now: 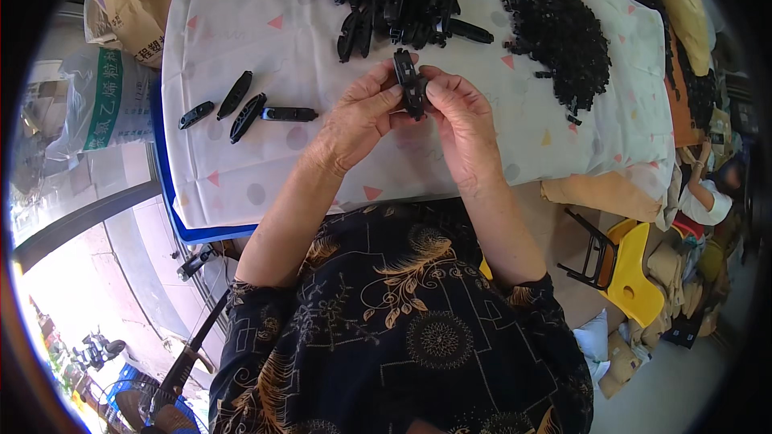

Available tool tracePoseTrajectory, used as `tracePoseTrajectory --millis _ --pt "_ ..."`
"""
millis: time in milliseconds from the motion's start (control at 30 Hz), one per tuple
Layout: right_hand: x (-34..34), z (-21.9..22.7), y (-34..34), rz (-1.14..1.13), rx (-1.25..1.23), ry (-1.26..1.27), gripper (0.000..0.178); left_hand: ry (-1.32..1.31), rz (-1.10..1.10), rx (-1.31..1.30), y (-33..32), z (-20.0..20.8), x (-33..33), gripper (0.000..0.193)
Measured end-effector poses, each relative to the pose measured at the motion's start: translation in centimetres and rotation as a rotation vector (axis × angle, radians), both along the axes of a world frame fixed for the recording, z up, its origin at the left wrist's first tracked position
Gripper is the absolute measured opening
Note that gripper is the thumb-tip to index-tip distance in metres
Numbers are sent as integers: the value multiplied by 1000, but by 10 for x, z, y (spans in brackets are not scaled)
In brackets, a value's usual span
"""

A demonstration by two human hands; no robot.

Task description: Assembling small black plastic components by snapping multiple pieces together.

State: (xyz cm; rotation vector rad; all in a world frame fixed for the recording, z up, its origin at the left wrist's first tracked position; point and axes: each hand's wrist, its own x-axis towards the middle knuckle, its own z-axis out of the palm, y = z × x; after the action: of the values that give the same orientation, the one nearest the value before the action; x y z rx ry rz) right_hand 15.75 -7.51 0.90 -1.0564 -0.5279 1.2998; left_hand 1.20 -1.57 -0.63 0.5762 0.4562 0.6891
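Both my hands meet over the near middle of a table covered with a patterned white cloth (322, 169). Between them is an elongated black plastic part (408, 80), held lengthwise away from me. My left hand (366, 112) grips its left side, thumb against the part. On its right side, my right hand (460, 112) pinches it between thumb and fingers; whether a smaller piece is also in those fingers, I cannot tell. Just beyond my hands lies a big heap of similar black parts (394, 4). Several single black parts (248, 116) lie apart on the cloth to the left.
A pile of small black pieces (559, 40) spreads over the table's right side. Brown paper bags (141, 0) and a plastic sack (112, 104) stand at the left. A yellow chair (631, 273) is at the lower right, a fan (153, 402) at the lower left. Another person (708, 197) sits far right.
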Motion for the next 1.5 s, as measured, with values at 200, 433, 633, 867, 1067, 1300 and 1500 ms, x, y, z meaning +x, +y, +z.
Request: tracePoseTrajectory --millis 200,433,633,867,1067,1300,1500 --pt "-9 1 0 -17 -51 190 9 84 43 76 -5 4 3 45" --pt "-10 -7 -5 -76 -30 154 11 250 112 172 -13 -1 12 42" --pt "10 6 -8 20 15 -198 4 257 1 137 -8 5 7 40" --pt "48 37 -5 480 343 -1188 12 337 -141 243 -7 0 5 38" --pt "57 43 -3 638 389 -1339 14 565 -228 410 -15 13 15 37" --pt "54 26 -4 438 315 -1189 35 411 -158 288 -23 10 18 37" --pt "57 -4 -10 360 31 -376 49 382 -114 424 -29 11 24 50"
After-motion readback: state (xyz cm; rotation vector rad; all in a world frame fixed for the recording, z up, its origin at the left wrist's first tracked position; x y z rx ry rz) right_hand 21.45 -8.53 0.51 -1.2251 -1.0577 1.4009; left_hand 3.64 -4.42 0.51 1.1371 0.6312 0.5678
